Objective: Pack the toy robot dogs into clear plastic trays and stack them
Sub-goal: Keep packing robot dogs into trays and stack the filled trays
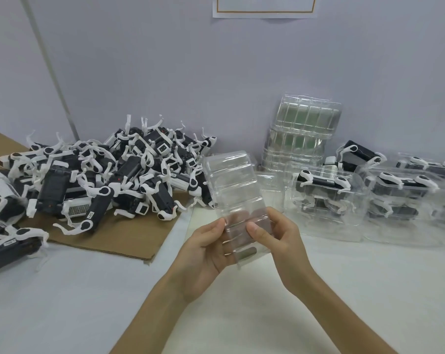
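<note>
Both hands hold one empty clear tray (231,190) above the white table (63,302), near the middle of the scene, its far end tilted up and away. The left hand (206,249) cups the tray's near left edge, thumb on top and fingers curled underneath; the right hand (280,241) pinches the near right edge, thumb pressed on the upper face. To the left, a heap of black-and-white toy dogs (101,180) lies partly on a sheet of cardboard (119,236). At far right stand filled trays (326,198) — stacked in rows — and behind them, against the wall, a pile of empty trays (303,131).
</note>
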`<state>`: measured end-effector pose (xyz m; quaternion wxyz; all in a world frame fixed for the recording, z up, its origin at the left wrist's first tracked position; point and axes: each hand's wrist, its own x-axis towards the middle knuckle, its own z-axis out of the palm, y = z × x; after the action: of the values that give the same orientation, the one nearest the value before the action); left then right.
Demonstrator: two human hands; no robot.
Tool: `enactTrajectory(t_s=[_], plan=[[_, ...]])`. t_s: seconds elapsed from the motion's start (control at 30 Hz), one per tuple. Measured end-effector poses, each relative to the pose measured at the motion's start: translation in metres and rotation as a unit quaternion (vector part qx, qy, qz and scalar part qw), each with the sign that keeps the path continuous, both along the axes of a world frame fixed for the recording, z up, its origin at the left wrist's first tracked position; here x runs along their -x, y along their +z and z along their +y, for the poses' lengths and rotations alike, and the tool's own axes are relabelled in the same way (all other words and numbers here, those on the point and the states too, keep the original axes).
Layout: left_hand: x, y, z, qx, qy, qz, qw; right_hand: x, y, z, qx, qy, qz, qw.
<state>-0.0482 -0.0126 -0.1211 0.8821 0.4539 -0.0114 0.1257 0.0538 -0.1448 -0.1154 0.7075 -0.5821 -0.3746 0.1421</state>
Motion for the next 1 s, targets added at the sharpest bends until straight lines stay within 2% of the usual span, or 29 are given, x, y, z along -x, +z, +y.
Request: enactTrajectory(t_s=[0.63,0.83,1.0], plan=[[0.0028,0.0014,0.0009,0.018,-0.034,0.0,0.999,-0.0033,-0.0012,-0.0006,-0.02,0.026,0.021,0.999],[0.001,-0.0004,-0.003,-0.013,0.014,-0.004,1.0,-0.004,-0.0002,-0.001,-0.024,0.02,0.012,0.999],[-0.0043,-0.0016,-0.0052,-0.081,0.144,0.006,0.986,-0.0013,0.0014,-0.0001,-0.024,-0.009,-0.014,1.0]])
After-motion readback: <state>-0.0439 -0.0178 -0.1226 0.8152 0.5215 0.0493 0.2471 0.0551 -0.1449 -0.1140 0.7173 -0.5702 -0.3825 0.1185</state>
